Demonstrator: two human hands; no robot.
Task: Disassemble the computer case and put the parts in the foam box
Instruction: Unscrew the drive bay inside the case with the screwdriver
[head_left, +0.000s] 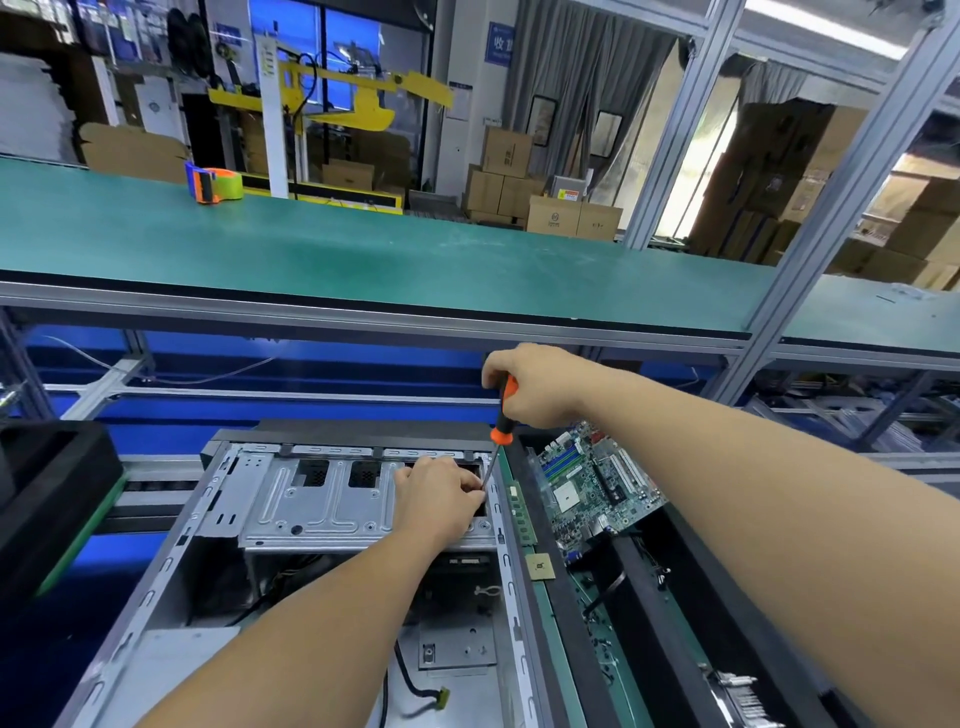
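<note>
**benchrat:** so where's everything sitting rn?

**tinkr_07:** The computer case (332, 525) lies open on its side on the lower bench level, right in front of the person. The right hand (535, 384) is wrapped tight around the orange-and-black screwdriver (498, 431), held upright with the shaft angled down to the case's far right corner. The left hand (439, 499) is pinched closed around the lower shaft near the tip, resting on the silver drive cage (322, 504). Can't see the tip itself.

**benchrat:** and the foam box?

**tinkr_07:** The black foam box (644, 613) is just beside the case on the right, with a motherboard (597, 483) already in it.

**benchrat:** room?

**tinkr_07:** Factory line. A long green mat shelf (363, 249) runs across above, with a tape dispenser (213, 184) on it. Aluminium frame posts (670, 140), stacked cardboard boxes (504, 176) behind, grey curtains.
</note>
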